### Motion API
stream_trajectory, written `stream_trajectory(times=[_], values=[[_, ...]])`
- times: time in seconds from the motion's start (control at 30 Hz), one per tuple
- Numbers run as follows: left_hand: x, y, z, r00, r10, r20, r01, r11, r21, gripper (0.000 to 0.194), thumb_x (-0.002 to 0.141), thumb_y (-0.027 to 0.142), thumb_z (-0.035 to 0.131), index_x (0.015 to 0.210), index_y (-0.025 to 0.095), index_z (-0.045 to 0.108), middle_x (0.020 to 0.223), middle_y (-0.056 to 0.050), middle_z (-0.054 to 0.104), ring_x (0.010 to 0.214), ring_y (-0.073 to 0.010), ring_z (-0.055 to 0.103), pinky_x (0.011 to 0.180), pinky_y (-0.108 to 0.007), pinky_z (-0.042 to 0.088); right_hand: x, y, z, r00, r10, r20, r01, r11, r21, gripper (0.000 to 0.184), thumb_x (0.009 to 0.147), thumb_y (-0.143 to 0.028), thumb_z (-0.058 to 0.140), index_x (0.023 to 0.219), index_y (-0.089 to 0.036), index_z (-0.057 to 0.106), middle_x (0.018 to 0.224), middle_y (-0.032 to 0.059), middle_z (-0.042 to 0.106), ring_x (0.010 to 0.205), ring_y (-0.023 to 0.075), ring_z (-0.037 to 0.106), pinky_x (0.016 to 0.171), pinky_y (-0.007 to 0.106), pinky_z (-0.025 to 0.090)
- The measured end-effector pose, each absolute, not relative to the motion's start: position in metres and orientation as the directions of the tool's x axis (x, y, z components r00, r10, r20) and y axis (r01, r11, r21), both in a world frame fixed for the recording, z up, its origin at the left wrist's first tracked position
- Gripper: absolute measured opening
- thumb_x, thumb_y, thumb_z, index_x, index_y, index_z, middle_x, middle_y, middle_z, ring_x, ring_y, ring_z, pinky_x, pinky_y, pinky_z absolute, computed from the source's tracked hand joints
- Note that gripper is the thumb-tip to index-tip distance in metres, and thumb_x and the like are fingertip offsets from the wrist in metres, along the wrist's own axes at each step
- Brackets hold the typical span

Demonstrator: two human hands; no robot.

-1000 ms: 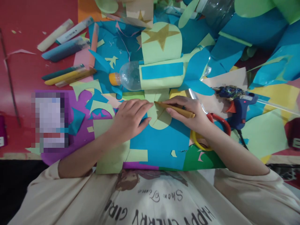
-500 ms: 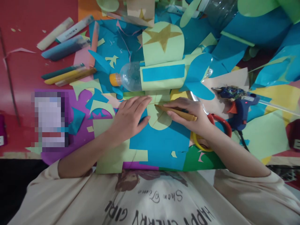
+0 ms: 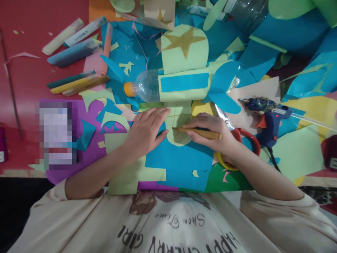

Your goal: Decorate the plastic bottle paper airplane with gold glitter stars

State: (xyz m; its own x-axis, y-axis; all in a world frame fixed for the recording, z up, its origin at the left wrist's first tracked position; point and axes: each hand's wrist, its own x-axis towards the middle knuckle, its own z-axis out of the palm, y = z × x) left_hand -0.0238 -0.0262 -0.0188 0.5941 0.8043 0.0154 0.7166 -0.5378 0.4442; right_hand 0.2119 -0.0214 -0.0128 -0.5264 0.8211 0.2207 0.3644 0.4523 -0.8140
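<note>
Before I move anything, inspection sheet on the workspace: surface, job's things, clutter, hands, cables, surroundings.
Surface: red tabletop, largely covered by coloured paper.
Job's things: clear plastic bottle with orange cap, on its side, partly wrapped in pale-green paper; rounded pale-green paper flap below it, marked with thin lines.
Clutter: coloured felt markers; scissors with red and yellow handles, partly hidden by the right arm; blue glue gun with orange-red trigger, small red light showing.
Hands: left hand spread, fingertips at flap's left edge; right hand holds mustard-yellow marker, tip at flap.
Cables: black cord from glue gun; far end hidden.
Surroundings: cream printed shirt at near edge.
</note>
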Motion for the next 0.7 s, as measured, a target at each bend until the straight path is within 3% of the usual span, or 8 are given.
stream_trajectory(times=[0.57, 0.7], values=[[-0.0238, -0.0260, -0.0185, 0.596, 0.802, 0.026, 0.719, -0.548, 0.428, 0.043, 0.101, 0.027, 0.041, 0.141, 0.012, 0.046, 0.139, -0.017, 0.059, 0.131, -0.0315, 0.051, 0.102, -0.046, 0.044, 0.2098, -0.0225, -0.0111, -0.646, 0.721, 0.251, 0.267, 0.521, -0.810, 0.025, 0.094, -0.032, 0.059, 0.074, -0.019, 0.068, 0.061, 0.0005, 0.069, 0.057, 0.0137, 0.064, 0.064, 0.032, 0.050], [-0.0241, -0.0256, -0.0188, 0.598, 0.802, 0.016, 0.715, -0.542, 0.443, 0.044, 0.101, 0.029, 0.041, 0.142, 0.014, 0.046, 0.140, -0.015, 0.058, 0.131, -0.0319, 0.051, 0.102, -0.046, 0.044, 0.2132, -0.0246, -0.0072, -0.542, 0.812, 0.219, 0.305, 0.432, -0.849, 0.024, 0.094, -0.037, 0.058, 0.082, -0.022, 0.072, 0.071, 0.0026, 0.074, 0.066, 0.0171, 0.069, 0.068, 0.033, 0.056]])
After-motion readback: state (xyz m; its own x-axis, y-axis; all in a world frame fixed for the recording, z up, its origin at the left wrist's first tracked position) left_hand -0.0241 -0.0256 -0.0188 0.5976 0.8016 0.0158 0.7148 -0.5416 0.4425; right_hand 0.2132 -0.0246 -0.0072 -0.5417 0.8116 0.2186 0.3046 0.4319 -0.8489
